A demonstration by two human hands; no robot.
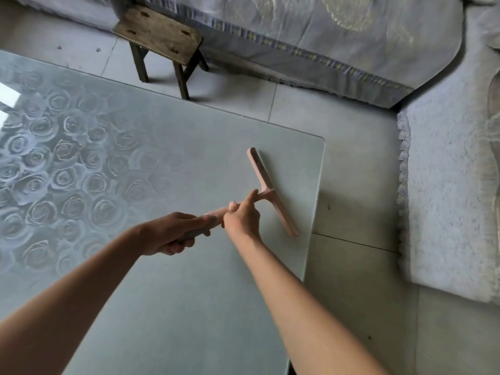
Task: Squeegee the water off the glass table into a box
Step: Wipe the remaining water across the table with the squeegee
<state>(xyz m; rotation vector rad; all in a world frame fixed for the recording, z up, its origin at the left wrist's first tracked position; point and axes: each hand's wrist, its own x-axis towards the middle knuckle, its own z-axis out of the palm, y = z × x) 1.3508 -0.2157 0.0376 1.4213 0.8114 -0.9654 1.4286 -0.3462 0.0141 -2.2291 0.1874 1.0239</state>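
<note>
A pink squeegee [273, 191] lies with its blade on the glass table [167, 147], close to the table's right edge and far right corner. My left hand [170, 232] grips the rear end of its handle. My right hand [242, 216] holds the handle further forward, with the index finger stretched along the neck toward the blade. The glass has a grey rose pattern on its left part. No box is in view, and I cannot make out water on the glass.
A small wooden stool [159, 39] stands on the tiled floor beyond the table's far edge. A sofa with a pale patterned cover [311, 36] runs along the back, and another covered seat [449, 190] lies to the right. Tiled floor [357, 190] separates table and seat.
</note>
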